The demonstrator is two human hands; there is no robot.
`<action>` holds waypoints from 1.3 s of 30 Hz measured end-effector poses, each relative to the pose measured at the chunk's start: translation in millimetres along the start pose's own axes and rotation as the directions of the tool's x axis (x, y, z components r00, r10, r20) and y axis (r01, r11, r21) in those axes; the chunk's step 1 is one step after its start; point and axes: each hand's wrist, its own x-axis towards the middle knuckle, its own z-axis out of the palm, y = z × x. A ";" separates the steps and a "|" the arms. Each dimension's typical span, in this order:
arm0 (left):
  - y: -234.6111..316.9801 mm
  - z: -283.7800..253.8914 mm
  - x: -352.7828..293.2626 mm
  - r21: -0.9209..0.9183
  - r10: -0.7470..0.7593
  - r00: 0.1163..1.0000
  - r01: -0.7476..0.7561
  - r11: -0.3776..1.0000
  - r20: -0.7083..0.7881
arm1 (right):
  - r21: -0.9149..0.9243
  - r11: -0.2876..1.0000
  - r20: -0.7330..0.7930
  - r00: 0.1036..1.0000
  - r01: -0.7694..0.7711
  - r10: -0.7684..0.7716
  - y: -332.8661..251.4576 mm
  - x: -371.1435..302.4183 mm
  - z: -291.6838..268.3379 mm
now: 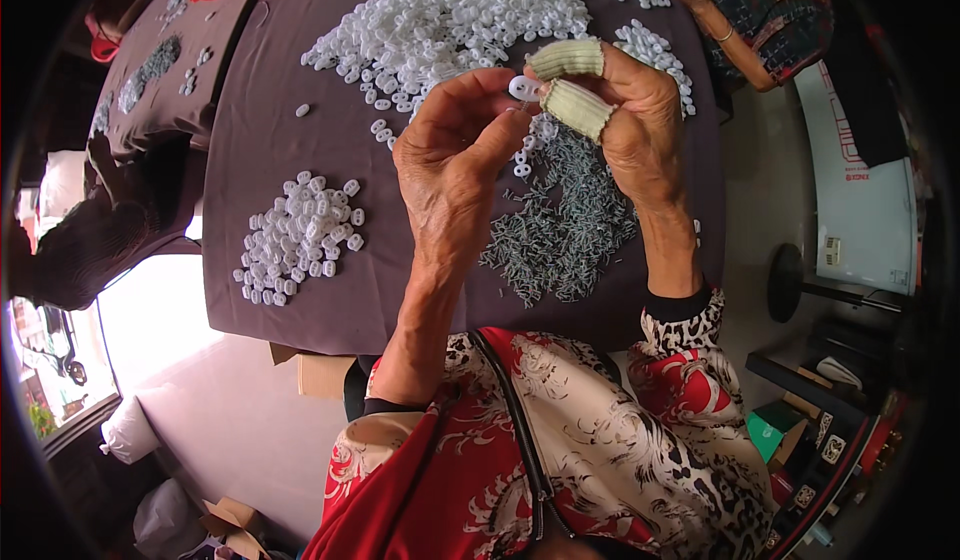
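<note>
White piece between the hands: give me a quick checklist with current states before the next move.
1. White piece pinched between both hands: ok, left hand and right hand meet on it above the table.
2. Knit finger covers on the right hand: ok, two are on.
3. Pin already in the piece: cannot tell, too small.
4. Grey pins at hand: ok, heap lies under the hands.
5. Big pile of white pieces: ok, plenty at the far side.
6. Small pile kept apart: ok, separate on the dark table cloth.
</note>
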 end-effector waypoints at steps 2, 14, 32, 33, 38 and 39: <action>-0.7 1.4 0.7 -0.005 0.013 1.000 -0.013 1.000 -0.003 | -0.010 1.000 -0.014 1.000 0.000 0.000 0.2 0.5 1.3; -3.1 5.6 3.9 -0.059 0.046 0.998 -0.049 0.997 -0.045 | 0.006 0.996 -0.004 0.996 0.087 -0.087 5.5 0.2 -1.3; 0.0 2.9 3.7 -0.095 0.026 1.000 -0.027 0.995 -0.011 | 0.063 0.998 -0.018 1.000 0.020 -0.019 0.2 -0.2 2.7; 0.0 2.3 4.3 -0.082 0.020 1.000 -0.020 0.996 -0.005 | 0.050 0.998 -0.022 0.999 0.025 -0.024 0.3 -0.3 2.9; -1.8 2.4 5.3 -0.081 0.007 1.000 -0.008 0.997 -0.011 | 0.055 0.998 -0.017 1.000 0.022 -0.021 2.0 0.3 1.0; -2.0 2.2 5.5 -0.103 0.014 1.000 -0.015 0.995 -0.011 | 0.049 0.998 -0.011 1.000 0.026 -0.025 3.0 1.2 0.9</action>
